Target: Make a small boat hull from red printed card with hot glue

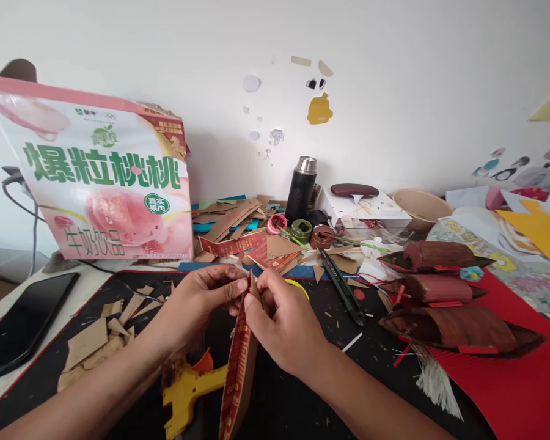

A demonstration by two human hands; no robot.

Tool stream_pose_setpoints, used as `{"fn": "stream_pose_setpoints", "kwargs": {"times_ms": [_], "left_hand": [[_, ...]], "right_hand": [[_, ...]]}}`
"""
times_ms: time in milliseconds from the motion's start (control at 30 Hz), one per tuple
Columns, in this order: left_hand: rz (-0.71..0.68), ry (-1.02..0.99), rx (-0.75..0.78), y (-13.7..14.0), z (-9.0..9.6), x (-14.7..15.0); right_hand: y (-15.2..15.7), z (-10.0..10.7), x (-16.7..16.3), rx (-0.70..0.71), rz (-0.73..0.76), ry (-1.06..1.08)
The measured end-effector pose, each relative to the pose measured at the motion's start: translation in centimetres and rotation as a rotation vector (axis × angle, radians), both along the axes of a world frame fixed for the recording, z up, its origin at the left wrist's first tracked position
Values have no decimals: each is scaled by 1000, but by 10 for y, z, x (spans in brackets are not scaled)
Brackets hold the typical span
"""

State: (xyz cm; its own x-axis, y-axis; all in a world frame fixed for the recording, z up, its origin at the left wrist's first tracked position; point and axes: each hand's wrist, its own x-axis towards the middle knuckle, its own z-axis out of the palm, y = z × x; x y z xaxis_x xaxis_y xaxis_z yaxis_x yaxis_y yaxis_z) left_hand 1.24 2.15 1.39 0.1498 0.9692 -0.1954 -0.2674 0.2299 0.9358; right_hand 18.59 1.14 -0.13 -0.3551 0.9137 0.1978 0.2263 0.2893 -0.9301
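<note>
My left hand [199, 305] and my right hand [288, 318] meet over the black mat, both pinching the far end of a folded strip of cardboard [239, 376]. The strip has red print with gold marks on one face and plain brown on the other; it stands on edge and runs down toward me. My fingers hide its far tip. Under it, to the left, lies a yellow glue gun [190, 391]. Beyond my right hand is a dark green utility knife [343, 287]. Three brown model boats [462, 330] sit at the right, on or beside red card [531, 373].
A large pink drink carton [119, 165] stands at the left, behind a black phone [25, 324]. Cardboard scraps [89, 342] lie on the mat and along the wall. Behind are a black flask [301, 189], open paint pots [301, 231], a white box [364, 211] and a bowl [421, 205].
</note>
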Motion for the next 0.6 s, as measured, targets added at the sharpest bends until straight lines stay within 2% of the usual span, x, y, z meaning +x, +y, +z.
{"fn": "stream_pose_setpoints", "kwargs": {"times_ms": [600], "left_hand": [[1, 6, -3, 1, -1, 0]], "right_hand": [[1, -1, 0, 10, -19, 2]]}}
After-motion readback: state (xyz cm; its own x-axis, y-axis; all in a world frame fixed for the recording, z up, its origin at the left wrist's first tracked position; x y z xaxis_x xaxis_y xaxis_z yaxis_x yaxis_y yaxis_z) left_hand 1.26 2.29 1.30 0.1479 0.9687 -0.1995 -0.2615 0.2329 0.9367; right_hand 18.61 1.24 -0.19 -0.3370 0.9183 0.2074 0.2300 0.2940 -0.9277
